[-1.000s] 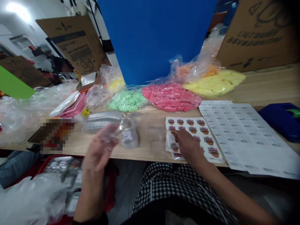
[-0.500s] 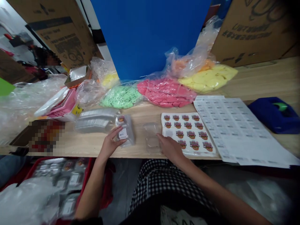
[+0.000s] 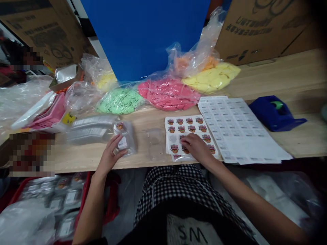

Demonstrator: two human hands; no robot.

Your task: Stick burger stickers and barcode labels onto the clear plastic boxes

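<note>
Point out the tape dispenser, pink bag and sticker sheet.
Tape dispenser [image 3: 272,114]: head view, blue body.
Pink bag [image 3: 168,94]: head view, middle of the bag.
Sticker sheet [image 3: 185,124]: head view, upper row.

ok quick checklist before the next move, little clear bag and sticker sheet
Left hand on small clear bag: ok, fingers against its edge.
Round sticker on the bag: ok, at its top corner.
White label on the bag: ok, on its face.
Right hand on sticker sheet: ok, fingers resting on it.
Anything lifted under those fingers: cannot tell, the hand covers it.
Clear plastic packet between the hands: ok, touching neither.
</note>
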